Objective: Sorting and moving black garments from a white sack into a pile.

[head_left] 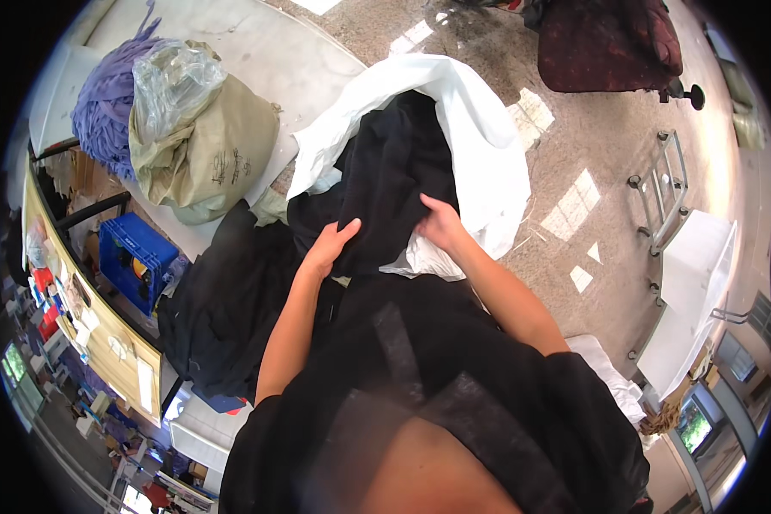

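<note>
Head view: handling black cloth (394, 167), apparently, in a white sack (493, 154).
Left hand (327, 247) and right hand (441, 226) grip it (fingers partly hidden); the next move likely needs both.

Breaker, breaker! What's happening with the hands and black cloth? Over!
Left hand, right hand: both on black cloth. Cloth partly inside open white bag. Bag's edge bunched near right hand.

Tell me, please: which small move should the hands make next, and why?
Perhaps the left hand and right hand should firm their grip on the black cloth before shifting it: they flank its near part, while much of it lies inside the open white sack.
</note>
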`<state>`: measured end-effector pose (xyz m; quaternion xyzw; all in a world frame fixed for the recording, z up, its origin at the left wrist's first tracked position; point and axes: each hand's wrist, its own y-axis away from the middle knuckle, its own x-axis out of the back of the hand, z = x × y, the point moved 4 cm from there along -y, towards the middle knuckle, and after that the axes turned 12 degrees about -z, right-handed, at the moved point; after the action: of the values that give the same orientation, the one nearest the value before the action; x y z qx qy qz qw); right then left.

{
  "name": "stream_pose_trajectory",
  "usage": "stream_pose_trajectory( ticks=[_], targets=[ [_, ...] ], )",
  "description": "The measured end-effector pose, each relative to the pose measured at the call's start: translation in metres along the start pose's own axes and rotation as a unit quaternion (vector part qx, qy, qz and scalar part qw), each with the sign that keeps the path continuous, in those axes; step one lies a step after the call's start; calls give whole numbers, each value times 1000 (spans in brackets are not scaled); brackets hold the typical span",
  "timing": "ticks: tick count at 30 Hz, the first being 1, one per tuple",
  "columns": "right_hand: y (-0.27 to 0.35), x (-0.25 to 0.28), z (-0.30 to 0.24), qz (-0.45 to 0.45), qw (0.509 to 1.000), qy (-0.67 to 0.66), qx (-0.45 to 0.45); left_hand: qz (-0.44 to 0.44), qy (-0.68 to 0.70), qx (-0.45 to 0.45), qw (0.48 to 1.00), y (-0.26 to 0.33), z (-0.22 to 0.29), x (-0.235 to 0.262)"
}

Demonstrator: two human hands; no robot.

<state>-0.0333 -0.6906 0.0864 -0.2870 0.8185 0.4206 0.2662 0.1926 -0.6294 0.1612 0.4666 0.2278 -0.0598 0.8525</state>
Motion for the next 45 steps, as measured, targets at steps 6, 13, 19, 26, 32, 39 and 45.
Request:
stream_pose_trajectory(
  ticks=[6, 13, 19, 26, 32, 39, 45],
  targets=[
    [87, -39, -11, 122, 929, -350, -20, 75, -152, -50, 984, -3, -23, 3],
    [78, -45, -14, 74, 970, -210, -100, -12, -229, 3, 973, -6, 5, 14],
    [62, -47, -19, 57, 986, -114, -112, 138, -278, -124, 942, -91, 35, 16],
    [56, 40, 25, 52, 992, 107, 49, -12, -250, -108, 962, -69, 55, -46],
    [87, 1, 2, 178, 967, -181, -30, 79, -542, -208, 810, 37, 38, -72],
    [77, -22, -21, 169, 973, 142, 60, 94, -550, -179, 810, 18, 17, -95],
    [87, -32, -23, 156, 974, 154, 54, -33, -270, -159, 949, 3, 11, -89]
  ],
)
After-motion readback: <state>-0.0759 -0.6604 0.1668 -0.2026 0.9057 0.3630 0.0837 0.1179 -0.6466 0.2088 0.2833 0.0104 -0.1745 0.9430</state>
